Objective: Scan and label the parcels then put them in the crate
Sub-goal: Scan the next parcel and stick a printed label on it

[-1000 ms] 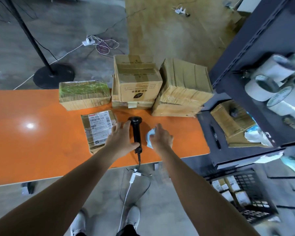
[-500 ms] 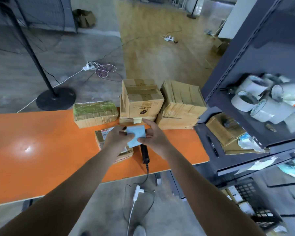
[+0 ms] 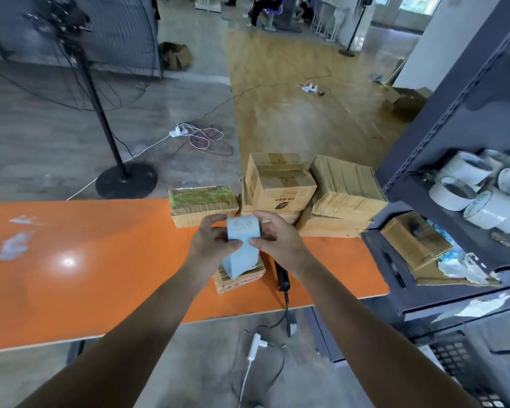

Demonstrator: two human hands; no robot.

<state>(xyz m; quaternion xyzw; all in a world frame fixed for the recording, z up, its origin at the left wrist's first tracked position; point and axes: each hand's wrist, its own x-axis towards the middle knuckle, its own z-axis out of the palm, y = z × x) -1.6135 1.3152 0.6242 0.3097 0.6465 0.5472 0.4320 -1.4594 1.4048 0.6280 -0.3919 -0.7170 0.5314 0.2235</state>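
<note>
Both hands hold a roll of pale blue labels (image 3: 243,231) above the orange table (image 3: 86,260). My left hand (image 3: 212,241) pinches its left side and my right hand (image 3: 273,238) grips its right side; a strip of labels hangs down from it. Under the strip lies a small flat parcel (image 3: 239,279), partly hidden. The black barcode scanner (image 3: 281,276) lies on the table just right of that parcel, its cable running off the front edge. More cardboard parcels (image 3: 280,187) are stacked at the table's far edge, with a green-topped one (image 3: 202,204) to their left.
A dark metal shelf (image 3: 454,119) stands to the right, holding tape rolls (image 3: 471,187) and a worn box (image 3: 415,238). A black mesh crate (image 3: 465,369) sits on the floor at lower right. A fan stand (image 3: 124,178) and floor cables lie beyond the table.
Both hands left the scanner and table, picked up the blue label roll and raised it. A strip of labels now hangs from the roll. The camera has tilted upward.
</note>
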